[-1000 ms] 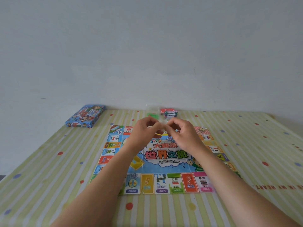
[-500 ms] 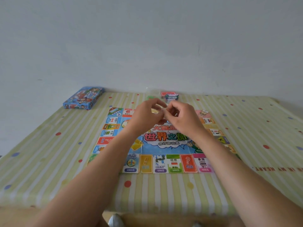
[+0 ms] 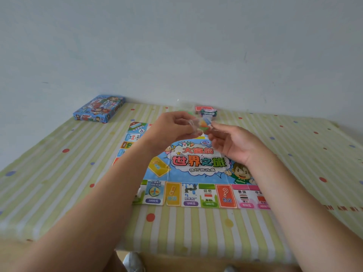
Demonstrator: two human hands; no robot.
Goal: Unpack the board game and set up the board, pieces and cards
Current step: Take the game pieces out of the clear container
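The colourful game board (image 3: 196, 173) lies unfolded flat on the striped tablecloth. Above its far half, my left hand (image 3: 172, 128) and my right hand (image 3: 233, 142) together pinch a small clear plastic bag (image 3: 200, 123) with coloured pieces inside. The left fingers hold the bag's left side and the right fingertips grip its right edge. A stack of cards (image 3: 208, 112) sits beyond the board near the wall, with a red card (image 3: 200, 108) beside it. The blue game box (image 3: 99, 108) lies closed at the far left corner.
The table (image 3: 59, 193) wears a green-striped cloth with coloured dots and stands against a pale wall. Its near edge runs across the bottom of the view, with a shoe (image 3: 133, 262) on the floor below.
The view has tilted down and moved back, showing the table's near edge. My hands have drawn slightly apart and the small bag now shows between them.
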